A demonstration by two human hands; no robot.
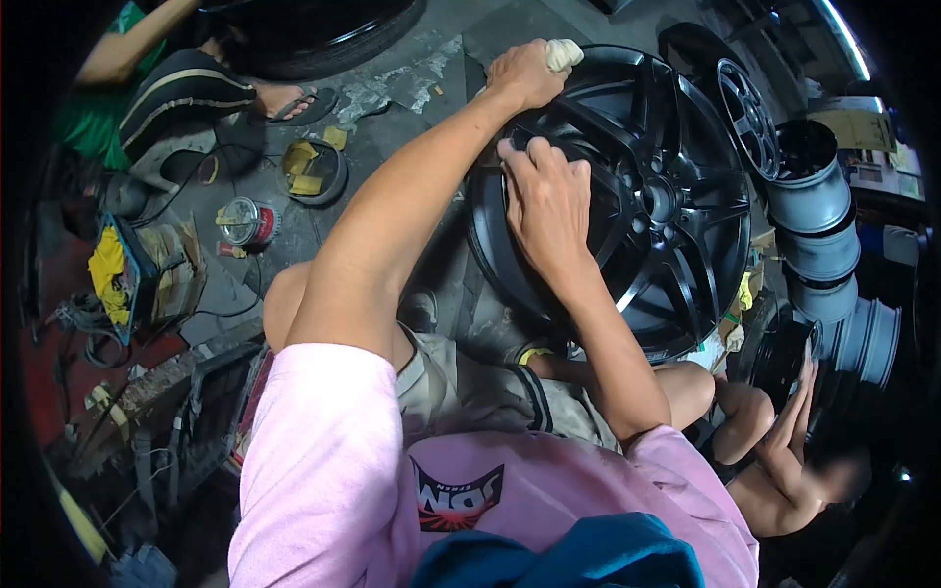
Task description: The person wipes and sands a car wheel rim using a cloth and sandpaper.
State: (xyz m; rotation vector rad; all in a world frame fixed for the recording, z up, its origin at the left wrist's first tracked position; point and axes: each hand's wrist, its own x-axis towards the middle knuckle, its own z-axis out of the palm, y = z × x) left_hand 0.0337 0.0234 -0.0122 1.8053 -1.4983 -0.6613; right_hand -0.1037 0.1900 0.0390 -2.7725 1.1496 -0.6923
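Note:
A large black alloy wheel (676, 284) with several spokes is tilted in front of me, its glossy face showing the hub and bolt holes. My left hand (524, 76) is closed around a bunched cream cloth (564, 55) at the wheel's upper edge. Lower down, my right hand (551, 201) rests on the wheel's left side. Its fingers are curled over a spoke near the rim, and the fingertips are hidden from me.
Stacked wheels (814, 245) stand at the right, near a seated person (784, 480). Another person's foot (284, 101) is beside a dark tire (314, 44) at upper left. A paint can (248, 222), a round bowl (314, 171) and cables lie on the floor.

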